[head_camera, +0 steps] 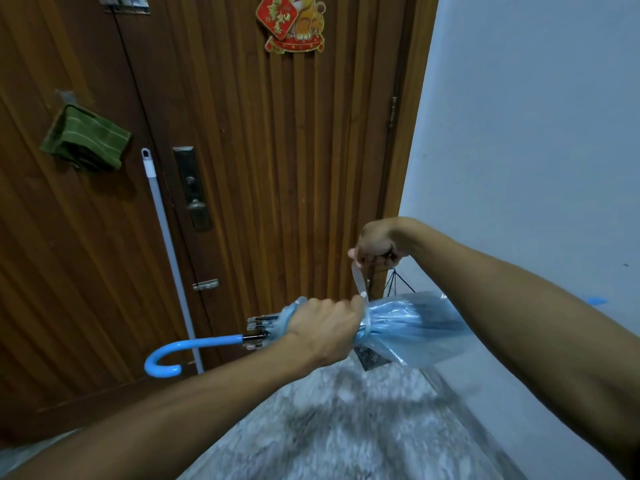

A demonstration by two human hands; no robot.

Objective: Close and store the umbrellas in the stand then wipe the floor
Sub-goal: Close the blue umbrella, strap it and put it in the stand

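A folded umbrella (pixel 412 327) of clear light-blue plastic lies crosswise in front of me, its blue hooked handle (pixel 180 351) pointing left. My left hand (pixel 322 327) grips the gathered canopy near its middle. My right hand (pixel 375 245), raised above it, pinches the end of the umbrella's closing strap (pixel 358 282) and holds it stretched upward. Behind the canopy, a thin black wire frame (pixel 398 282) shows by the door corner; it may be the stand, mostly hidden.
A brown wooden door (pixel 259 150) fills the view ahead, with a lock plate (pixel 190 188). A mop pole (pixel 166 244) leans on it. A green cloth (pixel 86 136) hangs on a hook at left. White wall (pixel 536 133) at right; mottled grey floor (pixel 346 427) below.
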